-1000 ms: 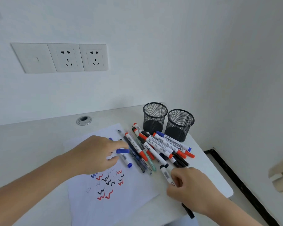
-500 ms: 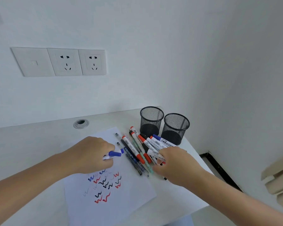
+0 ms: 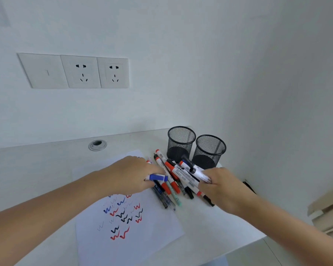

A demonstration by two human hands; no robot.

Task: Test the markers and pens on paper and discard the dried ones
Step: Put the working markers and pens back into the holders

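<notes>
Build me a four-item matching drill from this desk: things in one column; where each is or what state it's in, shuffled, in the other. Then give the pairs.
Column one
1. blue-capped white marker
2. black-capped white marker
3. round silver cable grommet
4. white sheet of paper

Column two
A. marked with red, blue and black squiggles
B. gripped by the right hand
C. set in the white desk near the wall
D. held by the left hand

Pairs: 1-D, 2-B, 3-C, 4-A.
</notes>
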